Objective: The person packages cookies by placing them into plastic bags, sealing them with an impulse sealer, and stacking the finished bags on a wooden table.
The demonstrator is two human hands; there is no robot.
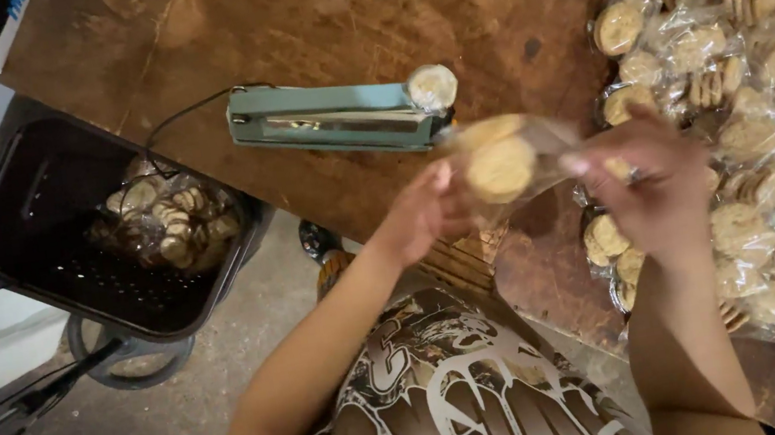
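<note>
The person's patterned brown-and-white shirt [454,400] fills the bottom of the view, nearest of all, with both bare forearms reaching up from it. Beyond lies the worn brown wooden counter [358,9], scuffed and blotched. On its right side spreads a heap of clear plastic bags of round pale biscuits [744,97], overlapping one another (some biscuits lie flat, others stand stacked on edge). To the left, off the counter's edge and lower down, sits a dark perforated plastic crate [58,244] holding a few more filled bags [171,223]. On the counter, just above the hands, rests a teal, bar-shaped heat sealer [333,119] with a round pale knob at its right end; a thin black cord runs from its left end toward the crate. Held in the air between the hands, in front of the sealer's right end, is a small clear plastic bag of round biscuits [502,166]. The left hand [427,212] has its fingers closed on the bag's left side; the right hand [650,181] pinches the bag's right edge, fingers curled, hovering over the heap.
</note>
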